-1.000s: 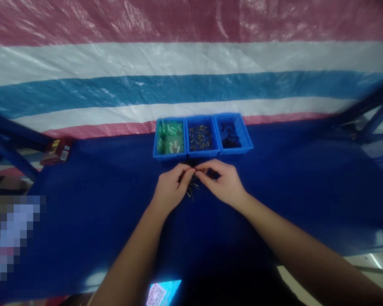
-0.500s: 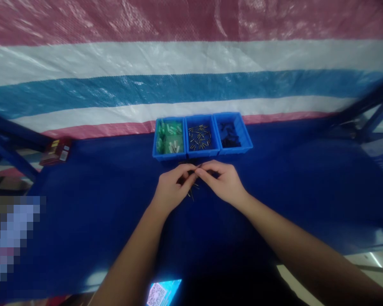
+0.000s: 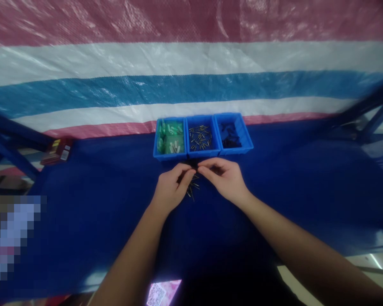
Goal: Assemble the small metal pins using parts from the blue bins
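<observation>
My left hand [image 3: 171,187] and my right hand [image 3: 224,178] meet fingertip to fingertip over a small heap of metal pins [image 3: 192,189] on the blue table cloth [image 3: 98,204]. Both hands are pinched shut on something too small to make out. Just behind them stand three blue bins in a row: the left bin [image 3: 170,138] holds green and white parts, the middle bin [image 3: 200,137] holds metal pins, the right bin [image 3: 232,134] holds dark parts.
A red, white and blue striped tarp [image 3: 191,63] hangs behind the table. A small dark red box [image 3: 56,151] lies at the far left. A lit phone screen [image 3: 164,292] shows at the bottom edge. Blue frame bars [image 3: 367,110] stand at both sides.
The two hands have stayed together over the pins, with the fingertips shifting slightly. The phone screen at the bottom has turned from blue to pink.
</observation>
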Available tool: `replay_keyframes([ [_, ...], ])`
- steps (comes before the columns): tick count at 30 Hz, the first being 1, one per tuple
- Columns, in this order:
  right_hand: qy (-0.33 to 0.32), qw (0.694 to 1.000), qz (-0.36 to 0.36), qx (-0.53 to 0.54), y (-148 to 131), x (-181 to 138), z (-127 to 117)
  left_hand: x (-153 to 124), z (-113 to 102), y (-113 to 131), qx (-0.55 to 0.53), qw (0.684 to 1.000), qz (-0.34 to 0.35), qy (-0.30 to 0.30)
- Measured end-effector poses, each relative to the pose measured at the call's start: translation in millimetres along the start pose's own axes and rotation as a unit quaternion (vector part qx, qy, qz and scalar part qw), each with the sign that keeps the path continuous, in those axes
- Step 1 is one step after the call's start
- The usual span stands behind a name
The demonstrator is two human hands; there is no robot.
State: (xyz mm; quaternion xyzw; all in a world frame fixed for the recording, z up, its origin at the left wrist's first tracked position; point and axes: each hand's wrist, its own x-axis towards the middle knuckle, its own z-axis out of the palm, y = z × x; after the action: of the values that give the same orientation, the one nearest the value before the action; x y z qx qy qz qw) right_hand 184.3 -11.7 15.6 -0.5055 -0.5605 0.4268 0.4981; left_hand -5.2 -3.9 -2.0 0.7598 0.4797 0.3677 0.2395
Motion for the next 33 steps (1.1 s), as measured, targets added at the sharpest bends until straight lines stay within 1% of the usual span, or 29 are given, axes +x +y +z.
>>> replay_keyframes([
  [4, 0.007, 1.0, -0.002, -0.001, 1.5, 0.5, 0.9, 0.0, 1.5, 1.8, -0.016, 1.0, 0.001, 0.014],
  [9, 0.004, 1.0, -0.012, -0.019, 0.0, -0.5, 0.9, 0.8, 0.6, 2.0, 0.001, 1.0, 0.014, 0.006],
  [13, -0.012, 0.999, -0.021, -0.044, -2.0, -1.7, 0.5, 1.2, -1.8, 0.8, 0.013, 1.0, 0.026, 0.0],
  [20, -0.027, 0.998, -0.041, -0.043, 0.6, -0.5, 0.9, 1.3, -1.0, 1.0, 0.016, 1.0, 0.016, -0.006],
  [25, -0.055, 0.993, -0.074, -0.067, -2.4, -1.1, -1.3, 1.4, -1.1, 0.9, 0.019, 1.0, 0.011, -0.004],
  [28, -0.055, 0.992, -0.085, -0.073, -2.9, -1.3, -1.8, 1.9, -1.6, 0.9, 0.012, 1.0, 0.016, 0.0],
  [30, -0.048, 0.993, -0.084, -0.072, -2.4, -1.3, -1.5, 2.0, -1.8, 1.2, 0.006, 1.0, 0.015, -0.002],
  [33, -0.047, 0.994, -0.065, -0.08, -2.0, -1.5, -1.3, 1.3, -1.7, 2.2, -0.008, 1.0, 0.006, -0.007],
])
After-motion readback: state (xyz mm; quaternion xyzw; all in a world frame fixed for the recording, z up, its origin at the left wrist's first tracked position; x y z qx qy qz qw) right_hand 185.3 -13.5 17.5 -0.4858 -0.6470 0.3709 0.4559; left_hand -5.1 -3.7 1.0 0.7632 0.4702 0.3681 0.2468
